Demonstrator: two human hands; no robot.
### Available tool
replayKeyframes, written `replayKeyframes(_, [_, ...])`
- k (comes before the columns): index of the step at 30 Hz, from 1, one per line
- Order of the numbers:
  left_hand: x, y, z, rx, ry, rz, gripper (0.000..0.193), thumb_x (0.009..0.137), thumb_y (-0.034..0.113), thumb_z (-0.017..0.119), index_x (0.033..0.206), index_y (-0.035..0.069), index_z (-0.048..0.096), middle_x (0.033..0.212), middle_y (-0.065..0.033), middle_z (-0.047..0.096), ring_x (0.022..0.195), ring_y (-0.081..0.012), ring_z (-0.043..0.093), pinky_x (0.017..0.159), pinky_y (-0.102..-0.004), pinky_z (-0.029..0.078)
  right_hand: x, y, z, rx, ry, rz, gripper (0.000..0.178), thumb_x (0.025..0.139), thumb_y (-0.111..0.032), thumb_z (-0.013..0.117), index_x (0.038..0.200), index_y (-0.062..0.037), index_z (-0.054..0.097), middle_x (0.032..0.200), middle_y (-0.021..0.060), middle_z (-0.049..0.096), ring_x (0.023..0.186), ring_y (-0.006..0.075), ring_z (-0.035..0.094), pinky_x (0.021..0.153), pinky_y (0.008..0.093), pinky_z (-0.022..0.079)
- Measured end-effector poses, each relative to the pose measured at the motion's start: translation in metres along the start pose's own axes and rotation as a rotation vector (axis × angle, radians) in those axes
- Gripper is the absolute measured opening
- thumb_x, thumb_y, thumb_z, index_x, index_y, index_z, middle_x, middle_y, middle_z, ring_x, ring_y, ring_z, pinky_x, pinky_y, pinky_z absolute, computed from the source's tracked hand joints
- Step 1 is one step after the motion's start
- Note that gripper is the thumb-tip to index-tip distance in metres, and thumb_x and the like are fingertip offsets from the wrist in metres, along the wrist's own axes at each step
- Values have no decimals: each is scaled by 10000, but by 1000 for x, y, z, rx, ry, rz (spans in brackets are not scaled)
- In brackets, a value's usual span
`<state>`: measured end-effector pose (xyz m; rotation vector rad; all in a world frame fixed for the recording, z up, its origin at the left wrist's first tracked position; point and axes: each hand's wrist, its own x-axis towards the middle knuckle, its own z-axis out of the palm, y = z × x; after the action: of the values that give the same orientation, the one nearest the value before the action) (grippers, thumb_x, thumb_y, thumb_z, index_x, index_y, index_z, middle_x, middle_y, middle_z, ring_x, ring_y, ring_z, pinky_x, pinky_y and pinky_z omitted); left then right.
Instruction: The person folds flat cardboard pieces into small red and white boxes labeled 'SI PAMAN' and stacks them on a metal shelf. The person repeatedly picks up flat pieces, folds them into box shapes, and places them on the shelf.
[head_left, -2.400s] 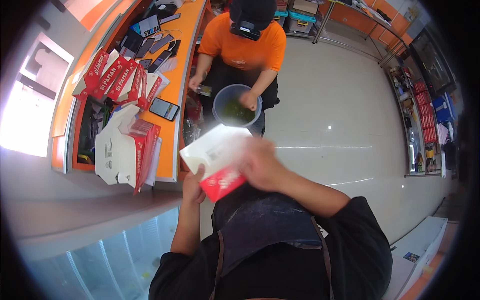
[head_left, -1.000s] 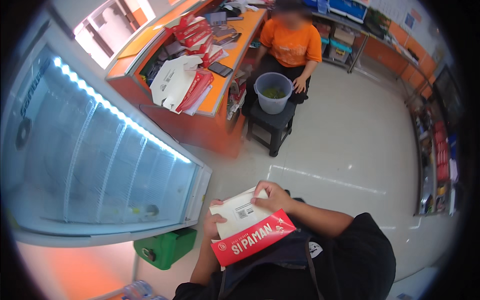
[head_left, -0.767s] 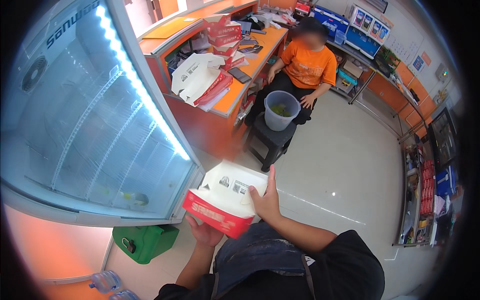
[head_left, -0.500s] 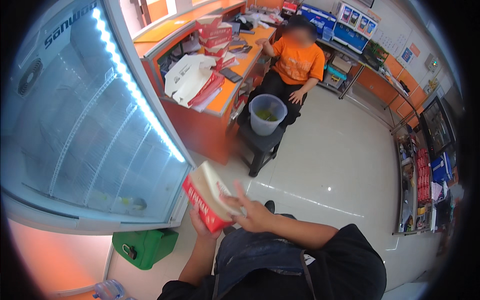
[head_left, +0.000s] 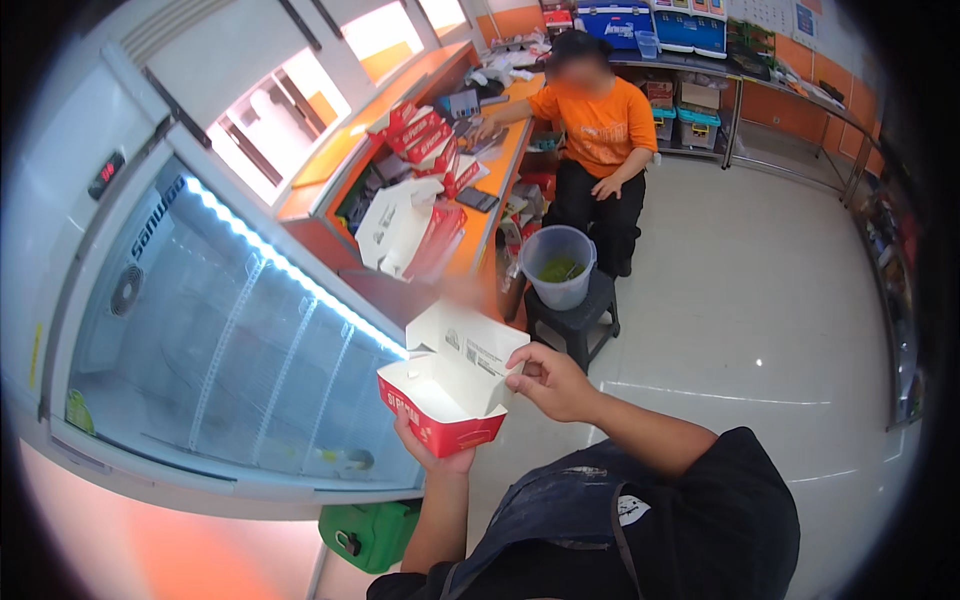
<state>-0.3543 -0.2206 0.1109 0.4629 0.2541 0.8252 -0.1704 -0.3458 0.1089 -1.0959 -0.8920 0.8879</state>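
A red and white cardboard food box (head_left: pixel 455 432) is held up in front of me, its lid raised and its white inside showing bare. My left hand (head_left: pixel 432 445) supports it from below at the near left, fingers wrapped against the red wall. At the right end, my right hand (head_left: pixel 553 385) pinches the edge of the raised lid between thumb and fingers. Beyond the box, on the orange counter (head_left: pixel 483 222), lie a loose opened-out box (head_left: pixel 395 225) and several stacked red and white boxes (head_left: pixel 425 135).
A glass-door fridge (head_left: pixel 215 330) stands close on my left, with a green padlocked box (head_left: pixel 370 530) beneath. Ahead, a bucket (head_left: pixel 558 268) with green contents rests on a dark stool (head_left: pixel 580 325). A person in orange (head_left: pixel 597 130) sits behind it. Shelving (head_left: pixel 890 270) lines the right.
The box has gone from folded up to standing open, lid raised. My right hand has shifted from its side to the lid's edge. My view has turned, showing more of the windows.
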Motion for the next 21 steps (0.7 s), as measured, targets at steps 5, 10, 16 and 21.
replayKeyframes(5, [58,-56,76,173,-28,-32,686,962,480,565,1486,58,429,1427,-158,572,1286,-323,589,1076,-490,486,-18,-47,-77,-422,-120,-419,290,925,-5,694,1179,-34,555,1408,225,492,1245,325,601,1024,388,511])
replayKeyframes(10, [68,-153,136,248,-63,-89,583,995,436,571,1407,33,480,1301,-143,645,1180,-280,653,1029,-441,520,-46,-41,-144,-840,1,-708,408,849,-21,766,1195,-52,552,1478,329,431,1288,478,545,1026,437,514])
replayKeyframes(16, [69,-235,143,88,93,-280,576,982,435,581,1410,63,485,1319,-136,641,1197,-283,647,1051,-465,506,-85,-25,-221,-588,423,-499,605,833,-99,845,1279,-9,446,1148,222,528,986,334,626,795,379,548])
replayKeyframes(21, [66,-263,145,98,159,-246,565,978,431,584,1400,67,490,1303,-136,650,1187,-291,656,1049,-482,512,-99,-14,-235,-723,355,-494,479,844,-66,805,1233,-37,526,1250,258,562,1074,400,633,910,428,556])
